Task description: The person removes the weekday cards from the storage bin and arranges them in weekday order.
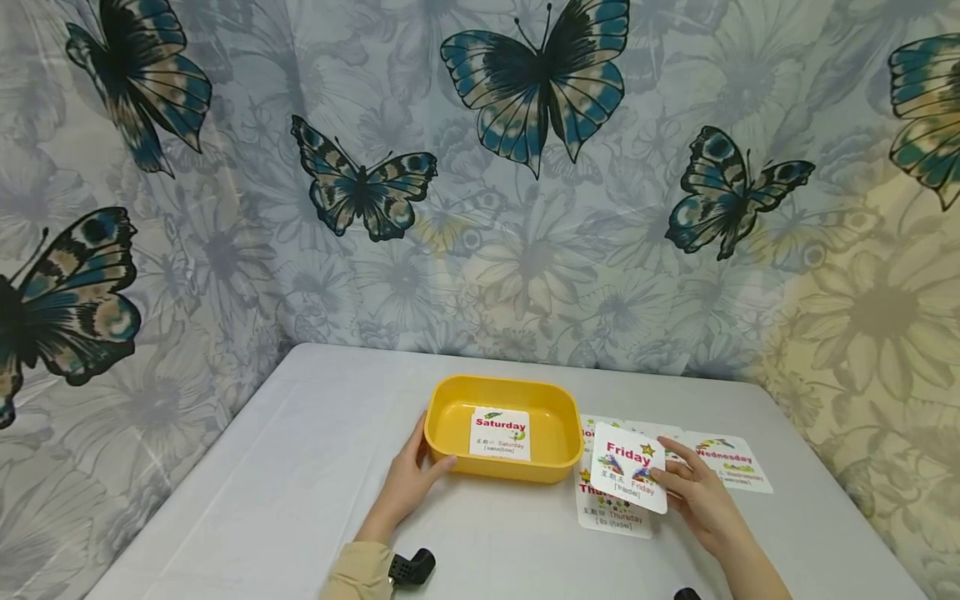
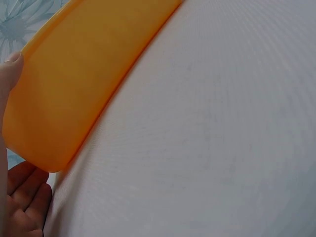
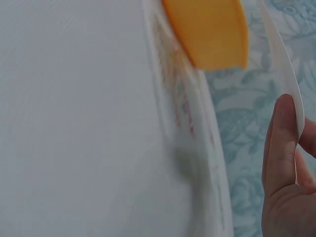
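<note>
A yellow plastic basin (image 1: 506, 471) stands on the table with a Saturday card (image 1: 500, 435) lying in it. My left hand (image 1: 415, 471) grips its left end, thumb at the front rim and fingers round the side; the left wrist view shows the thumb against the yellow wall. Between thumb and fingers, my right hand (image 1: 697, 492) pinches a white Friday card (image 1: 628, 467) by its right edge. That card is tilted above other cards, partly covering a Thursday card (image 1: 615, 521). In the right wrist view the held card (image 3: 286, 69) appears nearly edge-on.
A Wednesday card (image 1: 731, 462) lies right of the basin, behind my right hand. Another card (image 1: 588, 425), mostly hidden, lies beside the basin's right end. The white table (image 1: 300, 467) meets a butterfly-printed cloth backdrop (image 1: 525, 275) at the back.
</note>
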### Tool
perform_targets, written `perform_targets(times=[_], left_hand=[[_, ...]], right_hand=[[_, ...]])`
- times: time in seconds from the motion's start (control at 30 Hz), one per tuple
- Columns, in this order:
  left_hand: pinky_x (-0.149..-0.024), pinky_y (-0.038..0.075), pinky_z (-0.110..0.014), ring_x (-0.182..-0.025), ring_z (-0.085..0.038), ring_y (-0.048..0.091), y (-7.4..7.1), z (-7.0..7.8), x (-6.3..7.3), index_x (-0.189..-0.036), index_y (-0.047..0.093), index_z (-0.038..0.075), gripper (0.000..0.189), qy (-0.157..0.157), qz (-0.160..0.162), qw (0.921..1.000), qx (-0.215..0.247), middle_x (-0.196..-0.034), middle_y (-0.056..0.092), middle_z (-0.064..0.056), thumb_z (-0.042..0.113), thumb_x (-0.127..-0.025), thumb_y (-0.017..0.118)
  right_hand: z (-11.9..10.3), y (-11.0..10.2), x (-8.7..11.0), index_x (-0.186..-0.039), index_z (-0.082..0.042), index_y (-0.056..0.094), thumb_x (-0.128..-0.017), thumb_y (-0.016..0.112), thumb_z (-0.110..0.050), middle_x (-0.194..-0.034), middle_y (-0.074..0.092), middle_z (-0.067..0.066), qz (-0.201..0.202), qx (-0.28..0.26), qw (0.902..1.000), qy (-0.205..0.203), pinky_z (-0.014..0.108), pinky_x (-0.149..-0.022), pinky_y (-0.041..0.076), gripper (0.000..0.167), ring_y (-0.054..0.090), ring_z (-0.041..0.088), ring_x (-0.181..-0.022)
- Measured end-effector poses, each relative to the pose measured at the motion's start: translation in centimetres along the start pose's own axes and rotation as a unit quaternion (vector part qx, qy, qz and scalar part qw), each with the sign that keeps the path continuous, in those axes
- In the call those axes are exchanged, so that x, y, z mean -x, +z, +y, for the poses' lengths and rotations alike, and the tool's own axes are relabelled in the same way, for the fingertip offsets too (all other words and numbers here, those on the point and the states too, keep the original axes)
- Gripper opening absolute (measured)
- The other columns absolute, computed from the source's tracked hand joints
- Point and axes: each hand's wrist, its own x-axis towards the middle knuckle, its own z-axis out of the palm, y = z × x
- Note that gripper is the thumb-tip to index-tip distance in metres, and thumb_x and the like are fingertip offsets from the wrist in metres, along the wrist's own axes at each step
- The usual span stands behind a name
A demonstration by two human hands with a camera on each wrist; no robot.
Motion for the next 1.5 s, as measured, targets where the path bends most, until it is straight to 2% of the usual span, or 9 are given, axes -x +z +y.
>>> perform_targets(times=[0.3,0.7,0.9,1.03,1.13,1.27,1.37,1.47,1.5], left_hand=[[-0.106,0.029,-0.038,-0.131,-0.030,0.030,0.0,-0.1,0.0,-0.147,0.018,0.003,0.088,0.002,-0.002,1.0000,0.003,-0.148,0.025,-0.016,0.027,-0.082,0.072],[-0.106,0.029,-0.036,-0.132,-0.028,0.030,0.1,0.2,0.0,-0.147,0.018,0.003,0.087,-0.009,0.001,1.0000,0.000,-0.148,0.025,-0.016,0.026,-0.083,0.071],[-0.106,0.028,-0.034,-0.132,-0.026,0.030,0.1,0.4,0.0,-0.148,0.018,0.005,0.086,-0.016,0.002,0.9999,-0.001,-0.148,0.025,-0.013,0.026,-0.083,0.071],[-0.106,0.028,-0.035,-0.132,-0.026,0.029,0.2,-0.1,-0.1,-0.148,0.018,0.006,0.086,-0.009,0.005,0.9999,0.004,-0.148,0.025,-0.013,0.026,-0.083,0.071],[-0.107,0.028,-0.036,-0.133,-0.025,0.029,0.5,-1.4,-0.4,-0.148,0.018,0.008,0.088,-0.009,0.008,0.9999,0.002,-0.149,0.025,-0.011,0.031,-0.082,0.071],[-0.106,0.029,-0.033,-0.133,-0.020,0.029,0.8,-3.4,-0.9,-0.149,0.018,0.013,0.094,-0.020,0.008,0.9997,-0.007,-0.150,0.025,-0.003,0.043,-0.079,0.071],[-0.106,0.029,-0.033,-0.133,-0.018,0.030,0.9,-3.9,-1.1,-0.149,0.018,0.014,0.095,-0.023,0.006,0.9997,-0.007,-0.149,0.025,-0.002,0.047,-0.077,0.071],[-0.106,0.029,-0.032,-0.133,-0.017,0.029,0.8,-3.9,-1.1,-0.150,0.018,0.014,0.096,-0.025,0.004,0.9997,-0.006,-0.150,0.025,-0.001,0.048,-0.077,0.071],[-0.106,0.029,-0.031,-0.133,-0.017,0.029,0.8,-3.9,-1.1,-0.150,0.018,0.014,0.096,-0.024,0.004,0.9997,-0.006,-0.150,0.025,-0.001,0.048,-0.077,0.070]], right_hand=[[0.9,-3.1,1.1,-0.140,-0.015,0.032,-0.088,0.062,-0.009,-0.098,0.057,0.002,0.007,0.040,0.9989,0.021,0.028,-0.070,0.053,0.060,0.060,0.012,-0.084],[1.4,-5.7,2.1,-0.106,-0.044,0.053,-0.088,0.063,-0.010,-0.095,0.059,0.004,0.020,0.083,0.9960,0.028,0.031,-0.066,0.055,0.039,0.062,0.013,-0.080],[1.3,-6.7,2.4,-0.103,-0.047,0.052,-0.089,0.063,-0.014,-0.096,0.059,0.004,0.010,0.119,0.9920,0.043,0.032,-0.065,0.055,0.038,0.062,0.015,-0.080],[1.2,-7.1,2.4,-0.099,-0.047,0.053,-0.087,0.065,-0.014,-0.095,0.060,0.005,0.018,0.135,0.9892,0.056,0.033,-0.064,0.055,0.037,0.063,0.016,-0.079],[1.3,-7.3,2.3,-0.097,-0.047,0.053,-0.085,0.067,-0.014,-0.093,0.061,0.004,0.029,0.145,0.9870,0.064,0.033,-0.063,0.055,0.038,0.063,0.016,-0.077],[1.5,-7.5,2.1,-0.107,-0.041,0.054,-0.083,0.070,-0.017,-0.092,0.061,0.004,0.045,0.181,0.9805,0.061,0.031,-0.060,0.054,0.037,0.061,0.015,-0.074],[1.6,-7.5,1.7,-0.130,-0.019,0.051,-0.082,0.071,-0.020,-0.091,0.059,0.006,0.057,0.236,0.9685,0.057,0.028,-0.056,0.052,0.052,0.057,0.014,-0.070],[1.5,-7.4,1.3,-0.136,0.005,0.037,-0.080,0.073,-0.022,-0.090,0.057,0.008,0.069,0.291,0.9525,0.056,0.025,-0.052,0.048,0.071,0.052,0.014,-0.068],[1.4,-7.3,1.2,-0.135,0.008,0.035,-0.080,0.073,-0.022,-0.089,0.056,0.008,0.070,0.308,0.9474,0.055,0.024,-0.051,0.046,0.073,0.050,0.015,-0.067]])
